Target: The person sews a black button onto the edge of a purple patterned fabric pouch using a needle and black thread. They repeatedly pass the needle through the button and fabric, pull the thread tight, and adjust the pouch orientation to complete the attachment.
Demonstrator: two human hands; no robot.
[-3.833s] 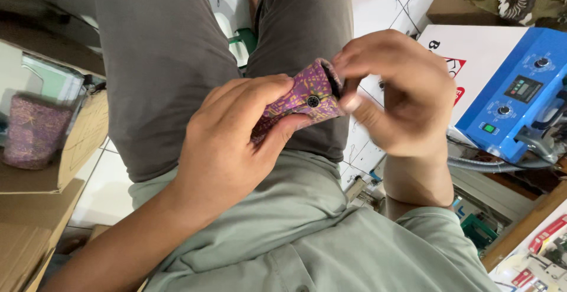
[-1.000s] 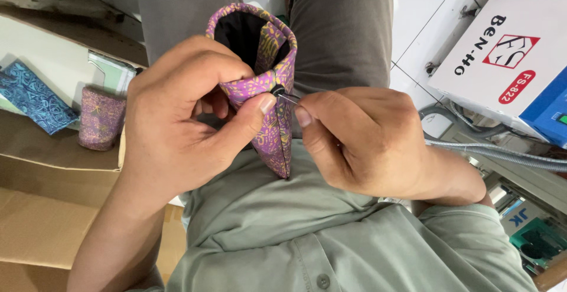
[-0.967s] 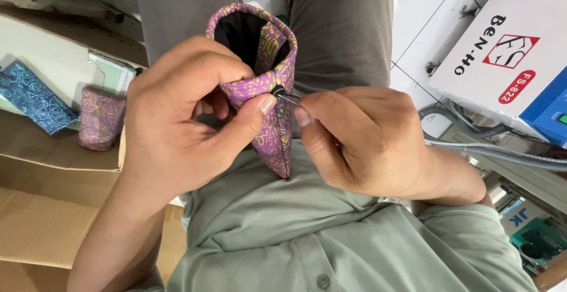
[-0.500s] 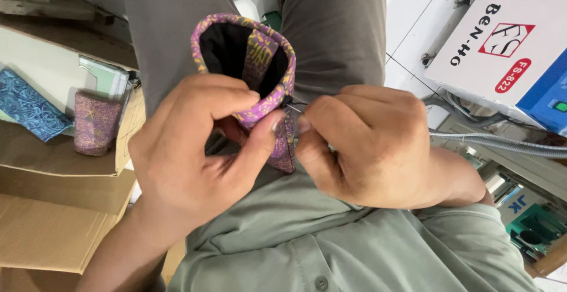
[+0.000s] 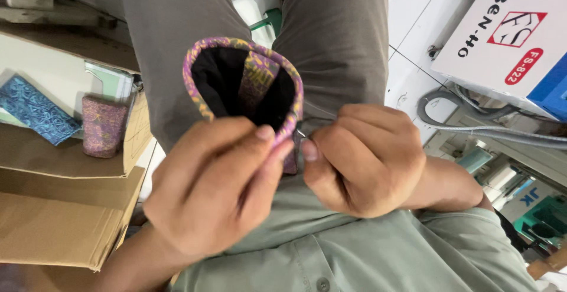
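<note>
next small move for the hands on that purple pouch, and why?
Probably draw the right hand a little further out to the side, to take up slack. Its fingertips pinch something thin and metallic, likely a needle, right at the rim of the purple patterned pouch, and a fine thread seems to run from there. The left hand grips the pouch, mouth open, steadying it.

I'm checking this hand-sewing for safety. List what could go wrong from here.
1. The right hand pinches a thin needle right against the left hand's fingertips, so a slip could prick them.
2. The pouch is held by its rim only, over the lap; it could twist or drop.
3. The needle is barely visible and could easily be lost if let go.
</note>
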